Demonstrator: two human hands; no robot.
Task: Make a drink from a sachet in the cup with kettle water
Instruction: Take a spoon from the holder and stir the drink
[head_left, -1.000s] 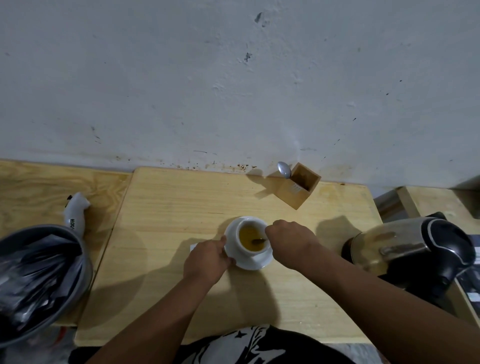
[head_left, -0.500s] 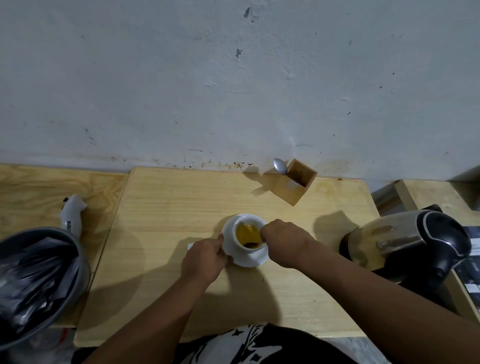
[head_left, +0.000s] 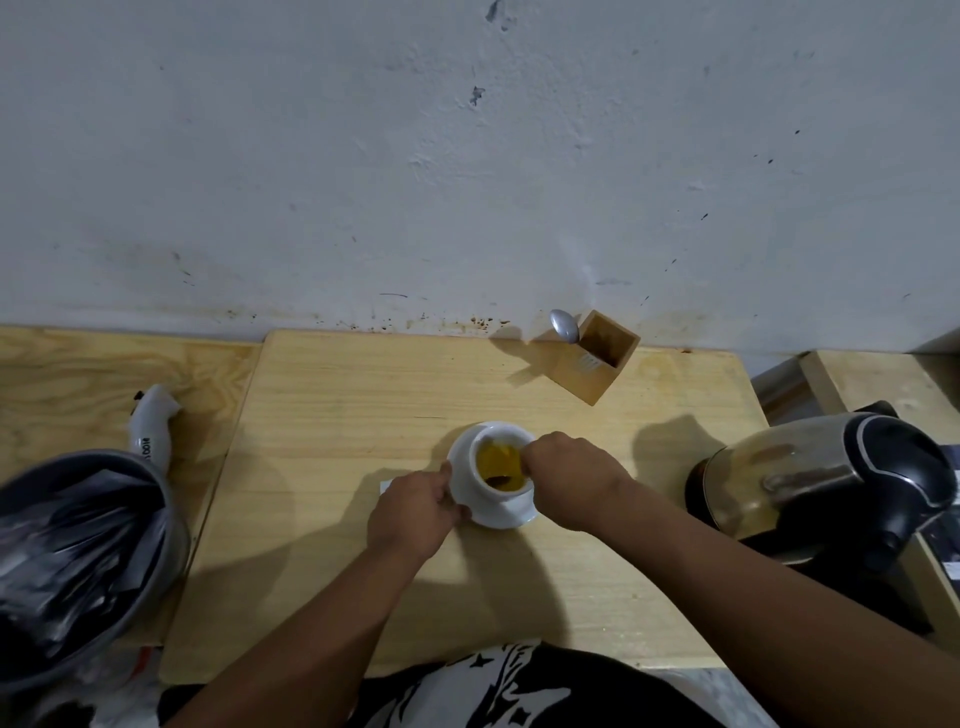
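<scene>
A white cup (head_left: 485, 496) stands on a white saucer (head_left: 511, 517) in the middle of the wooden table (head_left: 363, 395). It holds a yellow-orange drink (head_left: 497, 460). My left hand (head_left: 415, 509) grips the saucer's left rim. My right hand (head_left: 569, 475) is closed at the cup's right rim, holding a spoon (head_left: 501, 479) whose dark tip dips in the drink. A steel kettle with a black handle (head_left: 826, 478) sits at the right. A scrap of white sachet (head_left: 387, 486) peeks out beside my left hand.
A wooden box (head_left: 597, 361) with a spoon (head_left: 564, 325) in it stands at the back near the wall. A grey bin with a dark liner (head_left: 78, 540) is at the left, a white bottle-like thing (head_left: 153, 428) behind it.
The spoon tip has shifted inside the cup and the drink looks cloudier and more yellow. Both hands stay at the cup; the view drifted slightly.
</scene>
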